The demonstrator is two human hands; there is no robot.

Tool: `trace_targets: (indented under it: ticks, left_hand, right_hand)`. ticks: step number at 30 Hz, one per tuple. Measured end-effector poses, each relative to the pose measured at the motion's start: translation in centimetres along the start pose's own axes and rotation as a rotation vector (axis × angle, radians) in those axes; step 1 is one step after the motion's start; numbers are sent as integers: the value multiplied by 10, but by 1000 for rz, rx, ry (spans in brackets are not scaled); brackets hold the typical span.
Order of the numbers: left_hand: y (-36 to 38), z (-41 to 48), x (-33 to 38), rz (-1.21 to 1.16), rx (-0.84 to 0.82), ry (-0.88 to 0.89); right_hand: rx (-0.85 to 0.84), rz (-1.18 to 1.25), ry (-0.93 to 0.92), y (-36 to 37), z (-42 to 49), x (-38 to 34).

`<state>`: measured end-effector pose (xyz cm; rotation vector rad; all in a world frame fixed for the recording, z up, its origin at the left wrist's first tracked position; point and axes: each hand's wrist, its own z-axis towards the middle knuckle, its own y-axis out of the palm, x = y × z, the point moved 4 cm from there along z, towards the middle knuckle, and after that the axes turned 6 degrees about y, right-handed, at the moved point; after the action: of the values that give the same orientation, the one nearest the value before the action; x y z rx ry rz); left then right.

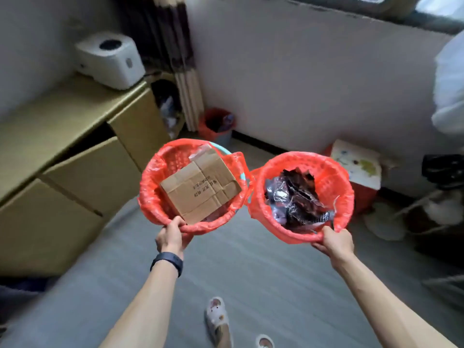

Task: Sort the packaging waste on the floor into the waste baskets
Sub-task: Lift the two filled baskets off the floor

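Left hand: curled tight on the near rim of the left basket, holding it above the floor.
Right hand: gripping the near rim of the right basket, also held aloft.
Left basket: a cardboard box sits inside.
Right basket: dark crumpled wrappers.
Baskets: side by side, red liners touching.

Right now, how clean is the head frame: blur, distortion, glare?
Head view: motion blur, heaviest on the desk and white appliance; the cardboard box in the left basket is sharpest, print smeared; wide-angle lens bows the desk edges; window top right blown out; wrappers in the right basket glint.
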<state>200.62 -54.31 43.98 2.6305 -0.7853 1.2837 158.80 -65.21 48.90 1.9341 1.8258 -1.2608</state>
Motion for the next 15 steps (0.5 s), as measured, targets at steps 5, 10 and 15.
trace_targets:
  ticks: [5, 10, 15]
  left_hand:
    - [100, -114, 19, 162, -219, 39]
    - [201, -181, 4, 369, -507, 64]
    - [279, -275, -37, 606, -841, 112]
  right_hand:
    - [165, 223, 125, -127, -8, 46]
    - [394, 458, 242, -230, -19, 106]
    - [667, 653, 352, -310, -62, 172]
